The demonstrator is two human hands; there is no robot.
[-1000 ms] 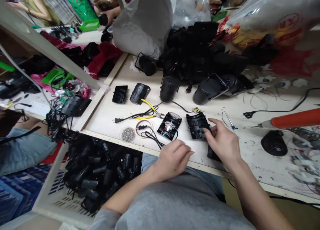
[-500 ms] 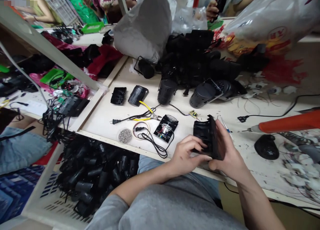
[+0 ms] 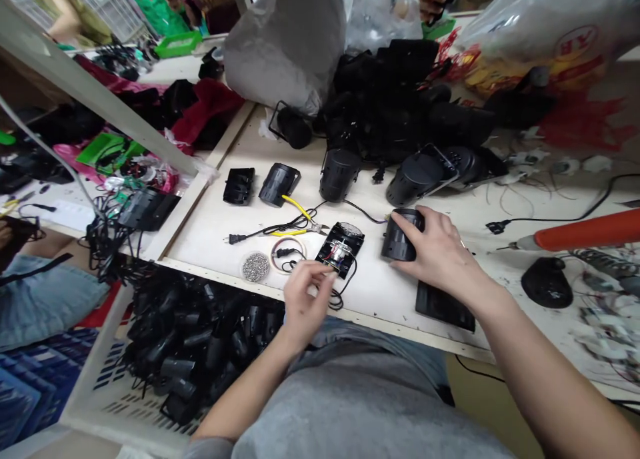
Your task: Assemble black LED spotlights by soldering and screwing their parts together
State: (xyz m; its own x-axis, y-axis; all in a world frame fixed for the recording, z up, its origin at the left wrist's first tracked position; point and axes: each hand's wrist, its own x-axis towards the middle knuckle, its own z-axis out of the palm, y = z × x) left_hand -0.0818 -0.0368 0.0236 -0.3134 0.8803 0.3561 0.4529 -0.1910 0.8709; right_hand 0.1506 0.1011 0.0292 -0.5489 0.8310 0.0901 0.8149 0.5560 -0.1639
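Note:
My right hand [image 3: 436,251] rests on top of a black rounded housing shell [image 3: 399,238] lying on the white bench, fingers curled over it. My left hand [image 3: 306,299] pinches the near edge of an open black module with a circuit board and lens [image 3: 341,248], or the black wire [image 3: 338,294] beside it; I cannot tell which. A flat black cover plate [image 3: 444,306] lies near the bench's front edge under my right wrist.
Yellow-handled cutters [image 3: 299,220], a plug cord [image 3: 239,238], a dish of screws [image 3: 255,266] and a tape ring [image 3: 287,251] lie left. Black housings [image 3: 338,174] are piled behind. An orange screwdriver [image 3: 583,233] lies right. A crate of black parts [image 3: 195,339] sits below.
Half a second ago both hands held the black shell in the air. Now the right hand has set it down on the bench, and the left hand has moved left to the open module.

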